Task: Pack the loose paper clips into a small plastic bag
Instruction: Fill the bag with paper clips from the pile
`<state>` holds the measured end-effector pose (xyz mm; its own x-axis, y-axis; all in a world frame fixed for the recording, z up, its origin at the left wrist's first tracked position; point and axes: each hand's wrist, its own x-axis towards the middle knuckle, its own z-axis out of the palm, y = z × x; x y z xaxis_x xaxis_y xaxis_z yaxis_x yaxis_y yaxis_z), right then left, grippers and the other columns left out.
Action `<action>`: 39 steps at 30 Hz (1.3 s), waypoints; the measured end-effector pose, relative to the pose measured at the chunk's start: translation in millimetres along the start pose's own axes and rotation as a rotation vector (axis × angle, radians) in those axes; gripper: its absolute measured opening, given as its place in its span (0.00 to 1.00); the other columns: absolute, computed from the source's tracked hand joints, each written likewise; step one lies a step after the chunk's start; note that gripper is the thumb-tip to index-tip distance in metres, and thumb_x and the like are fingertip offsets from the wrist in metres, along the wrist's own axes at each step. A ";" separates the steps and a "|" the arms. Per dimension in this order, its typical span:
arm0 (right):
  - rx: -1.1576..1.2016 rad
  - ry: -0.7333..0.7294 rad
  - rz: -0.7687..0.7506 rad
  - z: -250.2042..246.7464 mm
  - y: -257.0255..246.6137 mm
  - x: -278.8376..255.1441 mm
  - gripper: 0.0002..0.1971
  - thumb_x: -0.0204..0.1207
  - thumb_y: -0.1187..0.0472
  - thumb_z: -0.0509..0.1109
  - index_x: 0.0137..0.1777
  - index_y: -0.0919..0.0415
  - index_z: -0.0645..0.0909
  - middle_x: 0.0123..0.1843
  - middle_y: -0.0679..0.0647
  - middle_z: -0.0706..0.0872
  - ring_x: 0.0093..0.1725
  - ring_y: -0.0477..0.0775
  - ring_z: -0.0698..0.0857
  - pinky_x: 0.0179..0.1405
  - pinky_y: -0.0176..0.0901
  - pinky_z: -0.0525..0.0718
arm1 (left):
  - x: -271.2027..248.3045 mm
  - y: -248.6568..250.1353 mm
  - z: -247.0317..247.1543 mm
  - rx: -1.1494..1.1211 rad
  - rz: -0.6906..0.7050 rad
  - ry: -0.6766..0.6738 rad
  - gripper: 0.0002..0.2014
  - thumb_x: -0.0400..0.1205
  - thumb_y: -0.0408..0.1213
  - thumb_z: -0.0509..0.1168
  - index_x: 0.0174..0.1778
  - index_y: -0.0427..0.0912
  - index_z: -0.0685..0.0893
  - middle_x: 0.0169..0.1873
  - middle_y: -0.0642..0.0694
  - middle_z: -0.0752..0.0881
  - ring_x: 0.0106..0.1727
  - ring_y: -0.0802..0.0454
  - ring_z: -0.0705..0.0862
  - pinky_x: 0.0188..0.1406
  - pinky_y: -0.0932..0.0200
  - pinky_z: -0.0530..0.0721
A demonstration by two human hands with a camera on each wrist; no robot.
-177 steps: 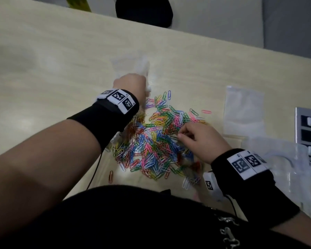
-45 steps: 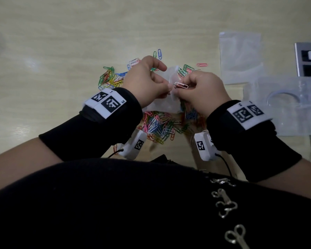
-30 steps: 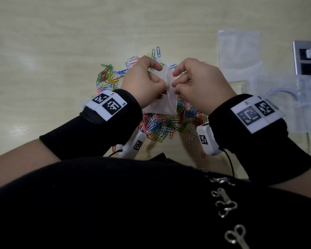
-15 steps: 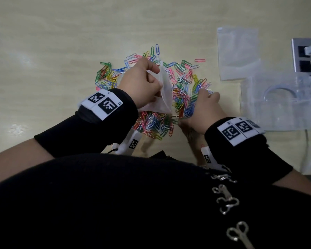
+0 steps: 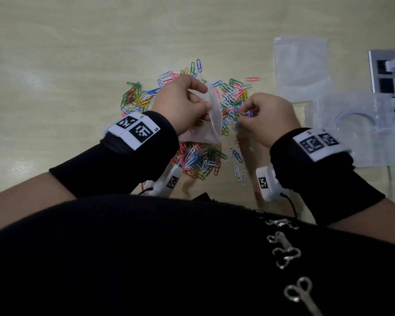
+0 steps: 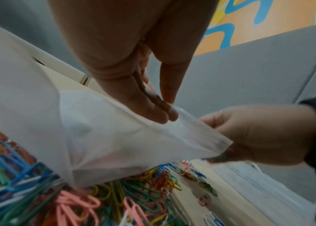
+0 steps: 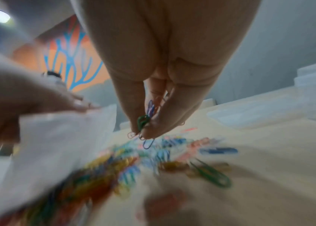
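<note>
Multicoloured paper clips [image 5: 198,142] lie in a loose heap on the pale wood table [image 5: 55,65], w/ a few strays at the heap's edges. Left hand [image 5: 180,103] is raised over the heap's middle, pinching the rim of a small plastic bag [image 5: 209,124] btwn thumb and fingers; the bag hangs above the clips, mouth turned toward the right hand. In the left wrist view the bag [image 6: 104,137] looks translucent white, fingertips [image 6: 159,111] pressed on its rim; can't tell what's inside. Right hand [image 5: 267,117] is just right of the bag, over the heap's right side, fingers curled and pinching a small bunch of clips [image 7: 145,120], green, blue, purple among them, lifted off the table; right wrist view is blurred otherwise. Both wrists wear black sleeves w/ white marker tags. Right of the heap, well apart: a second flat plastic bag [image 5: 301,67], a larger clear pouch [image 5: 351,133] nearer the person, and a grey socket panel [image 5: 382,74] at the far right edge.
</note>
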<state>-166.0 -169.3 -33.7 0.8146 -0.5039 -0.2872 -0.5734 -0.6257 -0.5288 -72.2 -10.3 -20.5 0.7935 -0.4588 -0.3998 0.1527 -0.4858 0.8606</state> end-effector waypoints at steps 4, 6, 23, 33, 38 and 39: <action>0.658 -0.079 0.102 -20.5 -21.9 -6.9 0.09 0.69 0.70 0.77 0.39 0.56 0.83 0.31 0.49 0.80 0.29 0.47 0.82 0.41 0.42 0.87 | -0.1 2.8 1.2 -0.040 -0.008 -0.013 0.12 0.77 0.27 0.70 0.53 0.41 0.79 0.34 0.41 0.88 0.35 0.50 0.91 0.37 0.50 0.91; 0.868 -0.170 0.130 -25.8 -30.5 -9.5 0.09 0.70 0.73 0.75 0.38 0.58 0.83 0.30 0.50 0.82 0.28 0.48 0.84 0.39 0.43 0.89 | -1.4 4.7 1.7 -0.044 -0.006 -0.022 0.12 0.77 0.26 0.70 0.54 0.40 0.79 0.34 0.39 0.88 0.33 0.51 0.91 0.33 0.54 0.90; -0.074 -0.098 -0.197 -9.7 -48.1 -17.5 0.16 0.72 0.55 0.73 0.60 0.52 0.78 0.50 0.54 0.87 0.50 0.56 0.85 0.51 0.48 0.83 | -5.5 4.3 3.0 0.039 0.012 -0.009 0.13 0.72 0.31 0.69 0.48 0.51 0.79 0.35 0.42 0.91 0.38 0.45 0.91 0.46 0.42 0.90; 0.139 0.003 -0.141 -12.5 -31.9 0.9 0.10 0.73 0.61 0.67 0.54 0.53 0.81 0.51 0.51 0.87 0.49 0.56 0.86 0.51 0.49 0.84 | -5.1 -2.0 -2.3 -0.003 0.005 0.053 0.13 0.73 0.30 0.67 0.50 0.50 0.79 0.35 0.45 0.89 0.34 0.50 0.88 0.43 0.41 0.91; -0.291 -0.222 -0.096 10.0 -8.3 14.1 0.41 0.71 0.42 0.73 0.81 0.48 0.58 0.83 0.57 0.60 0.79 0.64 0.65 0.78 0.57 0.67 | -4.6 -3.8 -5.0 -0.008 0.022 0.085 0.11 0.73 0.28 0.63 0.41 0.52 0.80 0.28 0.48 0.82 0.30 0.50 0.84 0.41 0.40 0.90; -0.359 -0.268 -0.152 15.5 -7.2 12.5 0.44 0.70 0.39 0.73 0.82 0.45 0.55 0.85 0.55 0.56 0.81 0.65 0.60 0.79 0.59 0.64 | -4.3 -4.2 -5.4 0.007 0.031 0.092 0.10 0.72 0.30 0.63 0.38 0.53 0.80 0.27 0.50 0.80 0.30 0.50 0.83 0.42 0.40 0.90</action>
<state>-150.4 -161.9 -45.8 0.8581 -0.2485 -0.4493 -0.4012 -0.8706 -0.2847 -73.1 -2.2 -20.7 0.8485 -0.4037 -0.3421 0.1235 -0.4776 0.8699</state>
